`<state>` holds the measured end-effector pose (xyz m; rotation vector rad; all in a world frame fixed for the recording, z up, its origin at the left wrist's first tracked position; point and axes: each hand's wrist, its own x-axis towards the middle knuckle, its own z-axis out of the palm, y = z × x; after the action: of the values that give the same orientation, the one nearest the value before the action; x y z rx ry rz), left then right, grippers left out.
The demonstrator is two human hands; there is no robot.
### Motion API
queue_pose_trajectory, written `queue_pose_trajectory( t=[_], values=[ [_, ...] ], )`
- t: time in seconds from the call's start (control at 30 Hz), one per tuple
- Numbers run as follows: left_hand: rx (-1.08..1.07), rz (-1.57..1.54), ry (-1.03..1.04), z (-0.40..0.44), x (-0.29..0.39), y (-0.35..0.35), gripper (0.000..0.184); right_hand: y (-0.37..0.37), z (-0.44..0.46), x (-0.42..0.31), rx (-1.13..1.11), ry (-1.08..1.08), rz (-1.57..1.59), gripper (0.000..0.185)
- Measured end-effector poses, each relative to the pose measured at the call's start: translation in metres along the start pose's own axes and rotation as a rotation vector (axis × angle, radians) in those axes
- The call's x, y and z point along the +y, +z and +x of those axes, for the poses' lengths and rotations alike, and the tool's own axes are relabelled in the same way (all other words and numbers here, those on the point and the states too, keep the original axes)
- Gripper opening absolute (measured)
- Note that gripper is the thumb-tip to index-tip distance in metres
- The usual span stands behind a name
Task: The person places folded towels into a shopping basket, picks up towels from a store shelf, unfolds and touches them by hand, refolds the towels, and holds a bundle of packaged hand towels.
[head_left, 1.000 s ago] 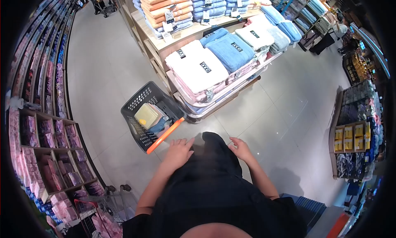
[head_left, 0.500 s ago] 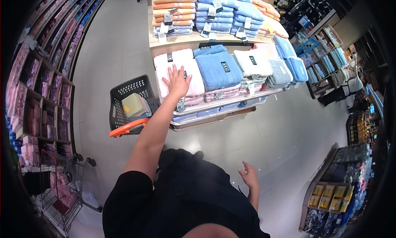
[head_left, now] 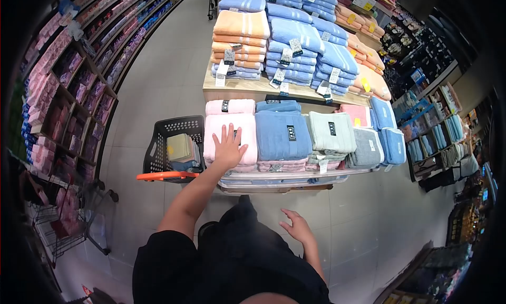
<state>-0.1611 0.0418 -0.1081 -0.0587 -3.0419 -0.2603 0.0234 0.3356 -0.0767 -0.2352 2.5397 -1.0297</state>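
Note:
My left hand [head_left: 229, 147] lies flat with spread fingers on a folded pale pink towel [head_left: 215, 129] at the left end of the front row. Part of the towel's dark label shows beside my fingers. Low over the floor, right of my legs, my right hand [head_left: 298, 227] hangs with its fingers apart and nothing in it. Next to the pink stack are a blue towel [head_left: 274, 138] and a pale green towel [head_left: 329, 124]. Left of the display stands a dark basket [head_left: 158, 130] with an orange handle [head_left: 166, 176]; folded cloths [head_left: 179, 147] lie inside.
Orange towels [head_left: 240, 25] and blue towels [head_left: 295, 32] are piled on the wooden shelf [head_left: 284, 88] behind. Packed shelves [head_left: 79, 93] line the left side. A wire cart [head_left: 63, 214] stands at the lower left. At the right, a person [head_left: 448, 175] is beside another rack.
My left hand has come from above my lap onto the pink towel and rests there. The view has turned toward the towel display, and more of the upper piles shows.

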Motion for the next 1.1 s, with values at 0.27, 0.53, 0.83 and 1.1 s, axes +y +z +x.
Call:
queue_pose_trajectory(
  t=[0.27, 0.53, 0.83, 1.1],
  values=[
    [0.210, -0.512, 0.011, 0.046, 0.013, 0.039, 0.066, -0.082, 0.100, -0.042, 0.028, -0.377, -0.006, 0.040],
    [0.187, -0.356, -0.003, 0.050, 0.033, 0.011, 0.062, -0.175, 0.162, -0.085, 0.084, -0.503, 0.009, 0.033],
    [0.281, -0.321, -0.061, 0.046, 0.044, 0.010, 0.056, -0.298, 0.275, -0.172, 0.313, -0.908, -0.081, 0.030],
    [0.220, -0.267, -0.026, 0.052, 0.040, 0.012, 0.058, -0.274, 0.405, -0.262, 0.461, -1.043, -0.176, 0.044]
  ],
)
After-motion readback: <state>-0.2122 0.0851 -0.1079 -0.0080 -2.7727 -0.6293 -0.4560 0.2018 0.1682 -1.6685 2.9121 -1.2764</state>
